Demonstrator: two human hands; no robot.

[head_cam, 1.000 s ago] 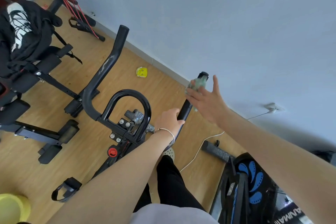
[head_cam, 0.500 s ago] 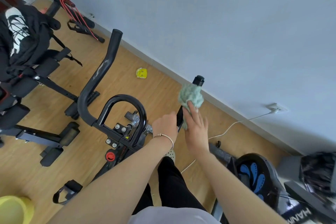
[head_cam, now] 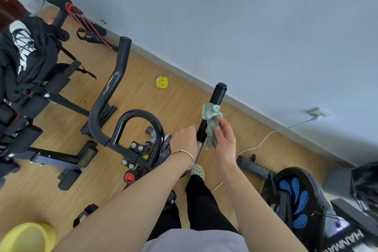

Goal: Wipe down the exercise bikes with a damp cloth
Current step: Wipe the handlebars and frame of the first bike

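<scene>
A black exercise bike's handlebars fill the middle, with a left bar (head_cam: 111,88), a centre loop (head_cam: 141,116) and a right bar (head_cam: 216,96). My left hand (head_cam: 185,139), with a thin bracelet at the wrist, is closed around the lower part of the right bar. A green cloth (head_cam: 210,120) is draped against that bar just above. My right hand (head_cam: 225,141) pinches the cloth with fingers and thumb and presses it on the bar's right side.
A weight bench (head_cam: 47,157) piled with dark clothes stands at the left. A yellow basin (head_cam: 26,237) sits at the bottom left corner. A second bike's flywheel (head_cam: 296,202) is at the lower right. A white cable (head_cam: 266,139) runs to a wall socket.
My right hand came down from the bar's tip with the cloth, which now sits lower on the right bar. My left hand has kept its grip on the bar.
</scene>
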